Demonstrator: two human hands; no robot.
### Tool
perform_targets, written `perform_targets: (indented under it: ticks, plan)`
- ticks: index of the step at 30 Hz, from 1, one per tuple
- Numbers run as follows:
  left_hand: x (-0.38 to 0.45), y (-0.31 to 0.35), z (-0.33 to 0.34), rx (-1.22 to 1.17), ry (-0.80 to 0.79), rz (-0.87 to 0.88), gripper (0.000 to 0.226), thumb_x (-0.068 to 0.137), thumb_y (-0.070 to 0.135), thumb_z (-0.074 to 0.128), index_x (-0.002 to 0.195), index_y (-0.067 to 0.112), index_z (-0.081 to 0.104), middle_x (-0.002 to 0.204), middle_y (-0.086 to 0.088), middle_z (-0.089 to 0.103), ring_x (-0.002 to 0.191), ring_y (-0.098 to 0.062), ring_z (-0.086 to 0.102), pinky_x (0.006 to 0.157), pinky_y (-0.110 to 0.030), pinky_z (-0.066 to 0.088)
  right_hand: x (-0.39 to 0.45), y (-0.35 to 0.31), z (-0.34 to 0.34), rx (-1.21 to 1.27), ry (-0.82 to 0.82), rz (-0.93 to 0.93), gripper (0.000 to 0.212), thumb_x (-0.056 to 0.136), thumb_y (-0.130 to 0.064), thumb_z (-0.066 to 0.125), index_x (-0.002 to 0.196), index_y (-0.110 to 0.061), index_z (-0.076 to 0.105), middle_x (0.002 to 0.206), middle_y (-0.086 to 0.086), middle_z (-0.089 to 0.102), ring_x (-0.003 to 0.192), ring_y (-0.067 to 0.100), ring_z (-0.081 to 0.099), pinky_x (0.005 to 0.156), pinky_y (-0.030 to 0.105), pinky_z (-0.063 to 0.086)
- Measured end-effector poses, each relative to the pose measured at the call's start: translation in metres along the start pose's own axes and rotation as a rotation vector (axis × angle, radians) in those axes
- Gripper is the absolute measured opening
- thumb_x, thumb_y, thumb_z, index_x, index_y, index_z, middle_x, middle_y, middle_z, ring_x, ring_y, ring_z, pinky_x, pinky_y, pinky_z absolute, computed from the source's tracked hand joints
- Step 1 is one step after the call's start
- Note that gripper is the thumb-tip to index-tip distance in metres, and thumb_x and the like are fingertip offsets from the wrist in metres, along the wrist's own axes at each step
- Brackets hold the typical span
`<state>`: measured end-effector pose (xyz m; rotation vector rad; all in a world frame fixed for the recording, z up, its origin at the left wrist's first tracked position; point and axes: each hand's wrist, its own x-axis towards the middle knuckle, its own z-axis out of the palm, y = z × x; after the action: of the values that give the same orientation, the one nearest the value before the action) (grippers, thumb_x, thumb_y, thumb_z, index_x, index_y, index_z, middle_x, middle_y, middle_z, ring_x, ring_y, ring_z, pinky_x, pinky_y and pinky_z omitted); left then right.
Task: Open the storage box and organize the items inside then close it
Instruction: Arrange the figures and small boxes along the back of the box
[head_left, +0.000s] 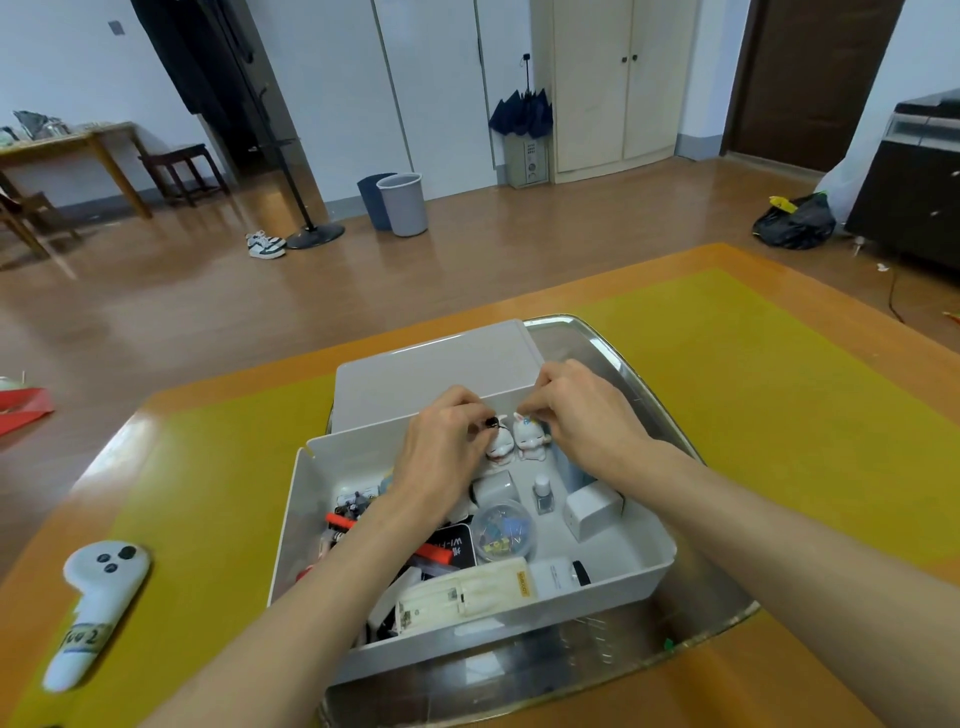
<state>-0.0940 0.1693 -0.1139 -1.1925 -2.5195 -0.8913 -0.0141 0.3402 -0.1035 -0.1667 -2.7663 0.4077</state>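
Open storage box (649, 571): left hand (447, 447) pinches one figurine (500, 446), right hand (582, 410) pinches another figurine (531, 442); clip tub (504, 530) sits just below both hands.

Two bare forearms reach in from the near edge, one from each side, and there is no sleeve, cuff or glove on either of them as far up as can be seen. The left hand (441, 447) has no ring, watch or band on it, and the wrist behind it is uncovered too. The right hand (582, 410) is the same: plain fingers, plain wrist, nothing strapped or tied on. Both arms are slim and smooth, with no marks or tattoos showing. The fingernails are too small and blurred to make out. Nothing else of the person is in sight.
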Motion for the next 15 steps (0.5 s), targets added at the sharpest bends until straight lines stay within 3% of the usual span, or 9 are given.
perform_targets:
  ticks: [4,9,15]
  plan:
    - [0.0,-0.003,-0.002,0.005,-0.02,-0.001,0.013,0.086,0.011,0.074,0.099,0.012,0.077,0.096,0.003,0.067,0.079,-0.018,0.065,0.076,-0.041,0.055,-0.002,-0.001,0.002,-0.031,0.014,-0.001,0.033,0.094,-0.005,0.06,0.113,-0.026,0.076,0.106,0.0,0.064,0.102,0.024,0.054,0.072,0.04,0.051]
    - [-0.007,-0.011,-0.025,0.055,-0.053,0.005,0.016,0.088,0.014,0.07,0.103,0.015,0.076,0.102,0.003,0.07,0.085,-0.015,0.066,0.08,-0.039,0.054,-0.004,-0.002,0.001,0.006,0.034,0.024,0.025,0.094,-0.011,0.053,0.103,-0.017,0.076,0.101,0.001,0.067,0.099,0.024,0.055,0.078,0.042,0.052]
    - [-0.035,-0.05,-0.075,0.259,-0.321,-0.105,0.018,0.085,0.024,0.07,0.102,0.021,0.075,0.101,0.004,0.073,0.097,-0.017,0.066,0.082,-0.034,0.051,-0.008,-0.013,-0.01,0.117,0.122,-0.086,0.024,0.095,-0.016,0.058,0.11,-0.022,0.075,0.104,-0.009,0.069,0.097,0.012,0.054,0.079,0.038,0.051]
